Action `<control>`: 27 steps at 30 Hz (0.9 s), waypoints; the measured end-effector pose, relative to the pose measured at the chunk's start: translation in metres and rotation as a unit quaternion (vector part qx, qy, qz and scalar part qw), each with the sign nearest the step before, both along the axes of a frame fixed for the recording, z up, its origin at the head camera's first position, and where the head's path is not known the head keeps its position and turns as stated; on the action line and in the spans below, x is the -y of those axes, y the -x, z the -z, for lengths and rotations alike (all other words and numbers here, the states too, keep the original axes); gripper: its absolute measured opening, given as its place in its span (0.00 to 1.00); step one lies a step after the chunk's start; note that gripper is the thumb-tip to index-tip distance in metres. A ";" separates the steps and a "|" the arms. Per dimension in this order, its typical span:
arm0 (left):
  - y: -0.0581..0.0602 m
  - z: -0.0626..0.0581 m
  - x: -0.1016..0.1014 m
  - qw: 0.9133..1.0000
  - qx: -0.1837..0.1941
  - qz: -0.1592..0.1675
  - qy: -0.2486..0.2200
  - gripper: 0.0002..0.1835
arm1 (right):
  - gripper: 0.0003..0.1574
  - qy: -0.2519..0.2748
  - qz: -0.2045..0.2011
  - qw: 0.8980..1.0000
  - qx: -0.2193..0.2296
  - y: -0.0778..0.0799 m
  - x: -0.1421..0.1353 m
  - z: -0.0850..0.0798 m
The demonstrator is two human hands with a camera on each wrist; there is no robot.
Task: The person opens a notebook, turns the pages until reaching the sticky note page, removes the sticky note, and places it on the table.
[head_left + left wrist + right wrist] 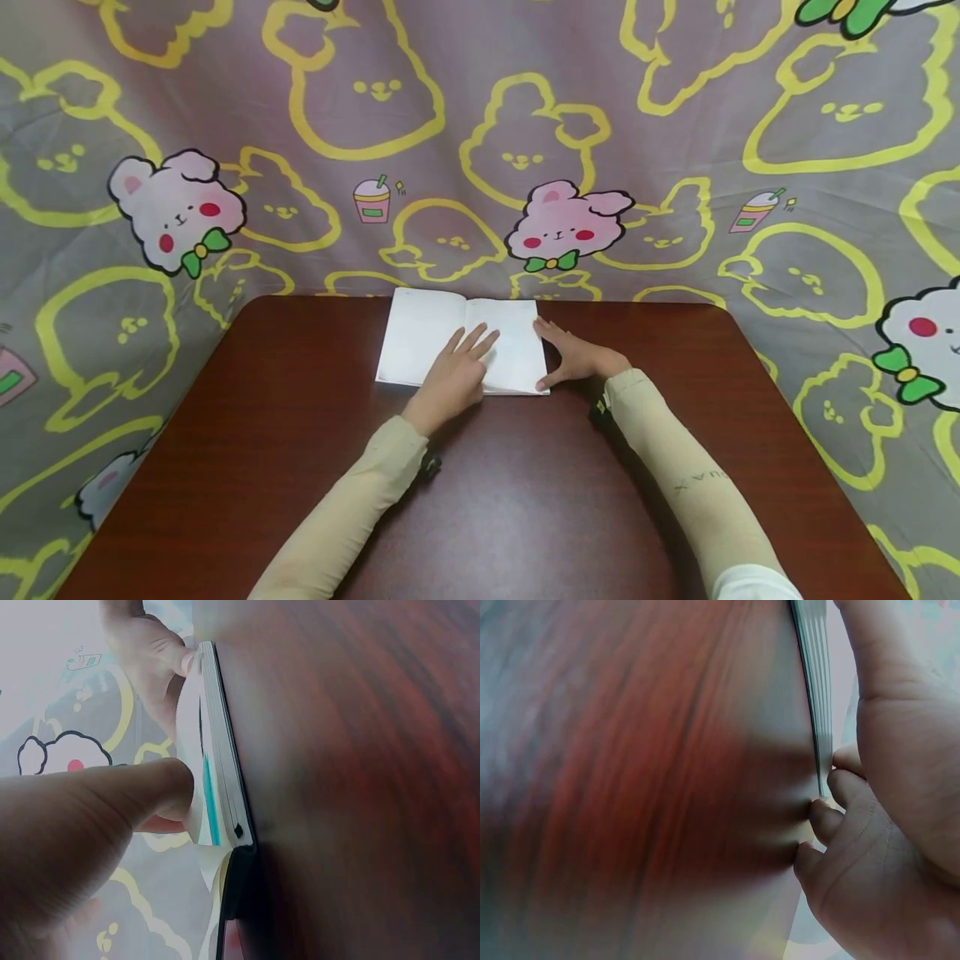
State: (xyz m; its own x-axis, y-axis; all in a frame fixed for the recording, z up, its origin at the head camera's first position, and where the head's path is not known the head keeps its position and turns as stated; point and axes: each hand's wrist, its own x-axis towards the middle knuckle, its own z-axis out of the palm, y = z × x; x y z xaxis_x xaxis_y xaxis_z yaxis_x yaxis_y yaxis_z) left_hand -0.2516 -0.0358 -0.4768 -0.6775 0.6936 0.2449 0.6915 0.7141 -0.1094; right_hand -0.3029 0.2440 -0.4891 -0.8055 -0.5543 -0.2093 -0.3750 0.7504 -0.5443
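A book with blank-looking white pages (pixel 427 337) lies open at the far side of the table. My left hand (pixel 453 375) rests on its right page near the spine, fingers spread. At the book's right side is my right hand (pixel 573 354), thumb at the near corner and a finger on the side edge further back. In the left wrist view, a teal strip (pixel 211 799) shows along the near page edge, close to my left thumb. Seen from the right wrist, fingertips (pixel 826 821) lie beside the page stack (pixel 819 682), low by the table.
The dark red-brown table (pixel 480 492) has rounded far corners. Behind it and at both sides hangs a patterned curtain (pixel 442 125) with cartoon animals. The book's far edge lies near the table's far edge.
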 end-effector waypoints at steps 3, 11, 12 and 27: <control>0.000 -0.001 0.003 1.000 -0.005 -0.003 -0.002 0.12 | 0.81 0.002 0.006 1.000 0.004 0.000 -0.002 0.000; 0.001 -0.004 0.010 0.999 -0.003 -0.026 -0.027 0.12 | 0.83 0.018 0.021 1.000 0.014 0.002 -0.003 0.002; 0.001 -0.005 0.011 0.999 -0.001 -0.028 -0.036 0.11 | 0.83 0.020 0.019 1.000 0.011 0.003 -0.003 0.003; -0.003 -0.002 0.009 0.988 0.011 -0.104 -0.110 0.13 | 0.80 0.002 0.010 1.000 0.010 0.005 0.003 0.004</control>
State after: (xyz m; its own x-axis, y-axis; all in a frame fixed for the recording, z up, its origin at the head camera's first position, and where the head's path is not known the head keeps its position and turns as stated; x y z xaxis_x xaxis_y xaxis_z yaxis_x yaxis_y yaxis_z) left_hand -0.2485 -0.0452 -0.4745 -0.8067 0.4696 0.3587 0.5273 0.8461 0.0781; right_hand -0.3078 0.2411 -0.4934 -0.8120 -0.5390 -0.2239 -0.3485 0.7554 -0.5549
